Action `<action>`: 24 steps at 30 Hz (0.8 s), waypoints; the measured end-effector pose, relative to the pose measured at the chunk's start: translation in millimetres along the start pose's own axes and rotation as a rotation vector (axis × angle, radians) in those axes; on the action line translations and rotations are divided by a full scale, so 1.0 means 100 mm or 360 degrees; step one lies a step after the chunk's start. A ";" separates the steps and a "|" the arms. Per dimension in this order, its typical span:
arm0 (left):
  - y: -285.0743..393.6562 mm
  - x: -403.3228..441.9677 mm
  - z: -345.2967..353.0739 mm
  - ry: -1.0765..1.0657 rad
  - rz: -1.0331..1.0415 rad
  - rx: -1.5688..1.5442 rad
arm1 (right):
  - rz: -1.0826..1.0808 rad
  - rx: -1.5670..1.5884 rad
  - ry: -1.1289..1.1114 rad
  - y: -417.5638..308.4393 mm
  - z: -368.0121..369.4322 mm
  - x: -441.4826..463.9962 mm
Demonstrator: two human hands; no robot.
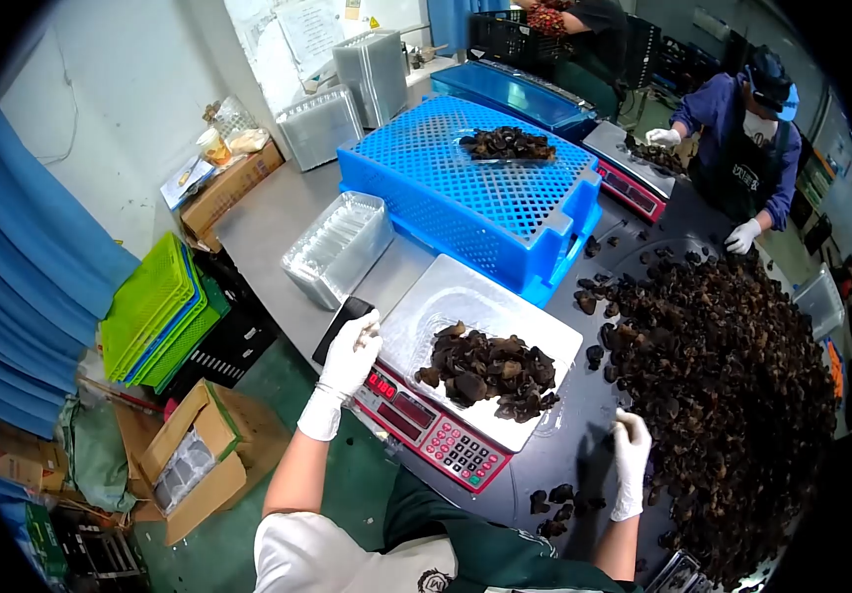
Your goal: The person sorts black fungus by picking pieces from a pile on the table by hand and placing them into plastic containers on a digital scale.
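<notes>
My left hand (351,358), in a white glove, is at the left end of a red and silver digital scale (426,425), beside a flat black object (341,328). Its fingers are bent and close together; whatever they hold is hidden. On the scale's metal plate lies a clear plastic tray (436,331) heaped with dark wood ear mushrooms (490,368). The red display seems to read 0.180. To the right of the scale, my gloved right hand (631,457) hovers near the big mushroom pile (732,385). Its fingers curl inward, and I cannot see what is in them.
A stack of clear trays (339,247) stands behind the scale. An upturned blue crate (475,178) carries another filled tray (507,145). Across the table, a co-worker (752,148) in white gloves works beside a second scale (632,173). An open cardboard box (223,474) sits on the floor at left.
</notes>
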State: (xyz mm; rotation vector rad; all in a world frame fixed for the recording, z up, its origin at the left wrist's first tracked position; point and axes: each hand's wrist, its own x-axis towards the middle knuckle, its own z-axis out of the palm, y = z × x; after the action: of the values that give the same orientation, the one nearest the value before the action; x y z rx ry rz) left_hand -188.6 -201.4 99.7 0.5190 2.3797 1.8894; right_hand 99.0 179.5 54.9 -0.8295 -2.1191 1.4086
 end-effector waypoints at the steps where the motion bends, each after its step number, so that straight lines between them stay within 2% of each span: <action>1: -0.04 0.01 0.02 -0.0080 -0.0095 0.0044 | 0.0144 0.0028 -0.0111 -0.16 0.06 -0.04; 2: -0.08 0.02 0.05 -0.0159 -0.0186 0.0089 | 0.0285 0.0058 -0.0219 -0.35 0.16 -0.10; 3: -0.11 0.01 0.10 -0.0224 -0.0113 0.0270 | 0.0345 0.0166 -0.0295 -0.52 0.26 -0.15; 4: 0.09 -0.03 0.16 -0.0357 -0.0154 0.0489 | 0.0404 0.0275 -0.0369 -0.65 0.37 -0.18; 6: 0.14 -0.08 0.27 -0.0506 -0.0191 0.0584 | 0.0444 0.0297 -0.0535 -0.79 0.54 -0.22; 7: 0.08 -0.06 0.33 -0.0539 -0.0207 0.0484 | 0.0401 0.0268 -0.0578 -0.85 0.64 -0.23; 8: 0.06 -0.05 0.36 -0.0610 -0.0442 0.0310 | 0.0353 0.0237 -0.0613 -0.88 0.71 -0.22; 13: -0.11 0.21 0.52 -0.0513 -0.0542 -0.0162 | 0.0151 0.0247 -0.0469 -0.67 0.89 0.12; 16: -0.02 0.59 0.65 -0.0395 -0.0477 -0.0327 | 0.0047 0.0618 -0.0434 -0.98 0.93 0.62; 18: 0.05 0.91 0.76 -0.0348 -0.0389 -0.0293 | -0.0304 0.0367 -0.0279 -0.73 1.07 1.15; 19: 0.08 1.06 0.82 -0.0309 -0.0380 -0.0313 | -0.0126 0.0379 -0.0451 -0.97 0.98 1.31; 20: 0.09 1.21 0.88 -0.0318 -0.0339 -0.0314 | -0.0206 0.0285 -0.0298 -1.02 1.03 1.45; 22: 0.02 1.53 1.02 -0.0153 -0.0342 -0.0452 | -0.0215 0.0457 -0.0266 -1.00 1.15 1.78; 23: -0.01 1.66 1.07 -0.0137 -0.0330 -0.0429 | -0.0054 0.0568 -0.0432 -1.00 1.11 1.93; 24: -0.09 1.80 1.11 -0.0129 -0.0332 -0.0426 | 0.0016 0.0566 -0.0398 -1.00 1.12 2.00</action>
State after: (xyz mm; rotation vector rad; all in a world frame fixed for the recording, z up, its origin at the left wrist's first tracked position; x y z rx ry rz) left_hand -331.8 -45.9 92.8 0.3065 2.0001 2.0046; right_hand -141.1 217.4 115.5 -0.5486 -1.9468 1.9063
